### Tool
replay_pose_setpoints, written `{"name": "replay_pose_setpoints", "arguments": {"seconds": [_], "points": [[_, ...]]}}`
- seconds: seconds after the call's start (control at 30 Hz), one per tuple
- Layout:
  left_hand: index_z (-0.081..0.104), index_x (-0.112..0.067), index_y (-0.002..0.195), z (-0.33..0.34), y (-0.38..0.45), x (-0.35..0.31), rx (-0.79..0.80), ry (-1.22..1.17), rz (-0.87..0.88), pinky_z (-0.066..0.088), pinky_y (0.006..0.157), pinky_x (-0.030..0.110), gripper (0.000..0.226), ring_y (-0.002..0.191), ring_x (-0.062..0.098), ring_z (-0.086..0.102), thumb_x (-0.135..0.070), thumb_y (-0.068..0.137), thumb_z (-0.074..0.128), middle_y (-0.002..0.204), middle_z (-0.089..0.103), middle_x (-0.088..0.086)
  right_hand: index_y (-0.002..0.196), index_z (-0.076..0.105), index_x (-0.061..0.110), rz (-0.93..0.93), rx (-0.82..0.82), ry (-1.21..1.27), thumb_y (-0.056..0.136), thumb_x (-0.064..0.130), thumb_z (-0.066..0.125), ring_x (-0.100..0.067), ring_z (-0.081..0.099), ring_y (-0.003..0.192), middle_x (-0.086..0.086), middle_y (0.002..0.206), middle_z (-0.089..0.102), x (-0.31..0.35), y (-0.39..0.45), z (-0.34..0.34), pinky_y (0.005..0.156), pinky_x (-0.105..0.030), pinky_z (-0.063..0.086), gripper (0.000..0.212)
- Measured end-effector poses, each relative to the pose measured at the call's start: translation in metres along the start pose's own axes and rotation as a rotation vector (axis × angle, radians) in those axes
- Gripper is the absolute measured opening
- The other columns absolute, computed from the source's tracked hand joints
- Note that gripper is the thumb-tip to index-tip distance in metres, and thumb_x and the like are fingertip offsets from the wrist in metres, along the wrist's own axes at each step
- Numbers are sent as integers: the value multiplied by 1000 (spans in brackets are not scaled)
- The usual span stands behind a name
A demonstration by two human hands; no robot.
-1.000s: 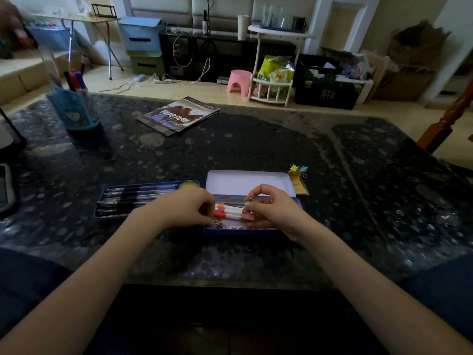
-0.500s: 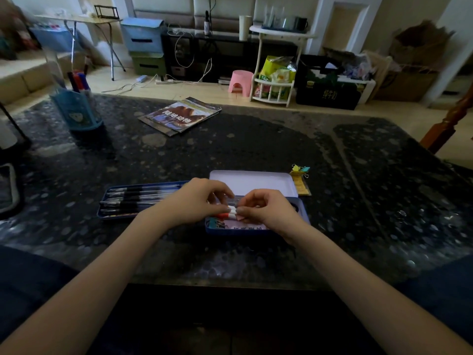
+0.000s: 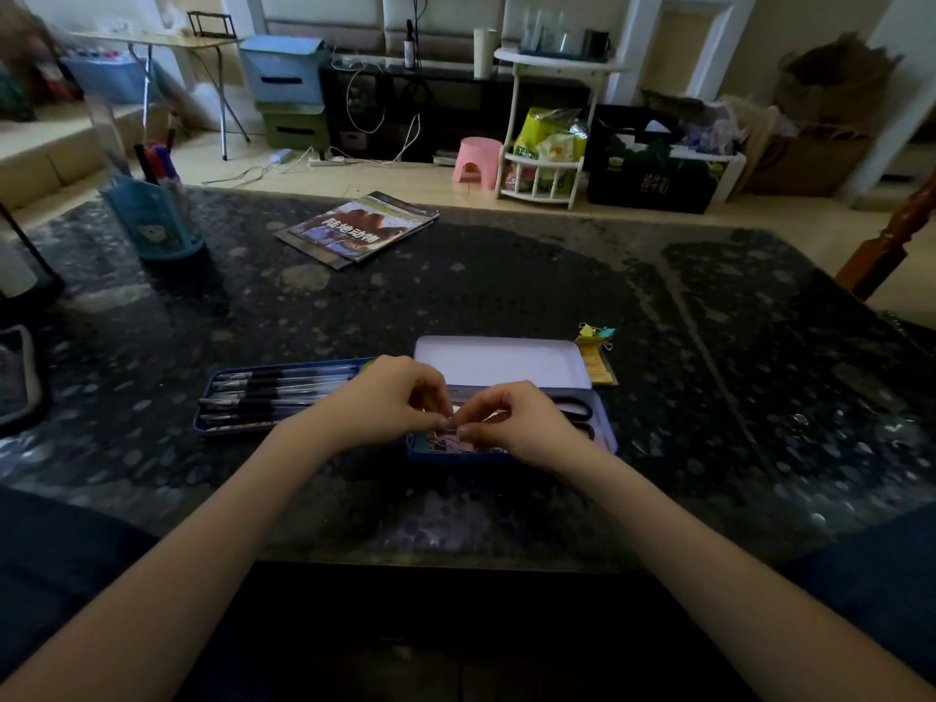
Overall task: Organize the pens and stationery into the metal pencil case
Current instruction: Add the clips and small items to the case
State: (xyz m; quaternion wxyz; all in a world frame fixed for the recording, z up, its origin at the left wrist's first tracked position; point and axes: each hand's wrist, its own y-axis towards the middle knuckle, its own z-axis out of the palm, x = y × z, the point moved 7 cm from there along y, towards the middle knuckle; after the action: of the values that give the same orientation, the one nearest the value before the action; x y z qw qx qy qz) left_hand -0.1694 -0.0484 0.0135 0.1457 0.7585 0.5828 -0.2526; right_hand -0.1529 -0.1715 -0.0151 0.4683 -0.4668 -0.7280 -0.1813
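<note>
The blue metal pencil case point(image 3: 606, 423) lies open near the table's front edge, its white-lined lid point(image 3: 501, 359) folded back. My left hand point(image 3: 390, 402) and my right hand point(image 3: 511, 423) meet over the case's left half, fingertips pinched together on a pale marker point(image 3: 458, 411) that is mostly hidden. Black-handled scissors point(image 3: 575, 411) lie inside the case at the right. A blue tray of black pens point(image 3: 273, 397) sits just left of the case. Coloured binder clips point(image 3: 597, 332) and yellow sticky notes point(image 3: 597, 369) rest by the lid's right corner.
A blue pen holder point(image 3: 152, 220) with pens stands at the far left of the dark stone table point(image 3: 506, 286). A magazine point(image 3: 357, 230) lies at the far edge. A dark device point(image 3: 15, 377) sits at the left edge, a wooden chair point(image 3: 891, 245) at the right.
The orange-and-white markers that showed between my hands are now covered. My hands have closed toward each other over the case until the fingertips touch.
</note>
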Motion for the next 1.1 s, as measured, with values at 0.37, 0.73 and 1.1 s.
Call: {"name": "replay_pose_setpoints", "arguments": {"seconds": [0.37, 0.73, 1.1], "points": [[60, -31, 70, 7, 3, 6, 61, 214, 16, 34, 60, 15, 20, 59, -4, 49, -16, 75, 71, 61, 51, -17, 83, 74, 12, -72, -152, -212, 74, 19, 79, -10, 67, 82, -2, 84, 73, 2, 4, 8, 81, -29, 54, 13], [54, -31, 68, 8, 3, 6, 64, 256, 27, 33, 59, 14, 25, 62, 3, 49, -13, 74, 71, 62, 48, -14, 83, 72, 7, -81, -150, -333, 73, 26, 79, -20, 66, 82, -9, 84, 72, 6, 8, 14, 81, -39, 52, 23], [63, -30, 73, 10, 5, 11, 101, 181, -14, 35, 59, 12, 16, 65, 1, 51, -18, 77, 73, 70, 57, -14, 84, 70, 17, -92, -252, -53, 85, 15, 68, -5, 60, 68, 7, 73, 65, 9, 7, -30, 64, -23, 52, 3]]}}
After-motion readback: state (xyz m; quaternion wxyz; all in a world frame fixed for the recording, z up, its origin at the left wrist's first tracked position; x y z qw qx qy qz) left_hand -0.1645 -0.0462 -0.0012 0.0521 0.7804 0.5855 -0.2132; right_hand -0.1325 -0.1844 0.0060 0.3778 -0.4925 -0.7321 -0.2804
